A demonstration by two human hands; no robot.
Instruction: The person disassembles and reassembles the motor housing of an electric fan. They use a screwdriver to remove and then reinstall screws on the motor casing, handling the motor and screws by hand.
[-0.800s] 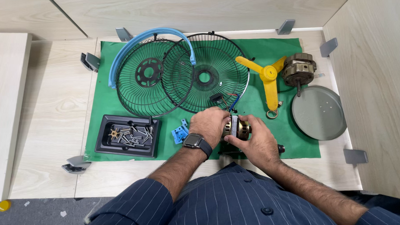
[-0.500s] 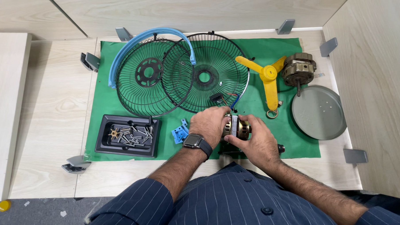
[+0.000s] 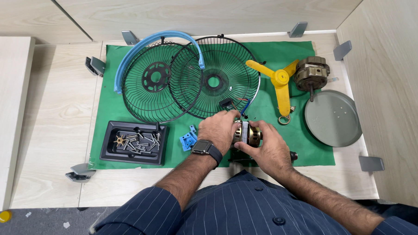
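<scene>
Pale wooden worktop (image 3: pixel 56 126) carried a green mat (image 3: pixel 266 54). Near its front edge, my left hand (image 3: pixel 222 129) and right hand (image 3: pixel 268 147) clasped the small motor (image 3: pixel 246 135): probably heavy, rigid, best gripped around its casing.

Nothing has moved; both hands hold unchanged.

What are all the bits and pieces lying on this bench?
mat: 1, green, covers the bench middle
fan grilles: 2, black wire, overlapping at mat's back
curved rim: 1, light blue, over the grilles
fan blade: 1, yellow, right of grilles
motor: 1, brownish, back right
round plate: 1, grey, right edge
tray: 1, black, holding screws, front left
small bracket: 1, blue, beside tray
motor part: 1, brass-coloured, held in both hands
left hand: wears dark watch
right hand: grips the part
</scene>
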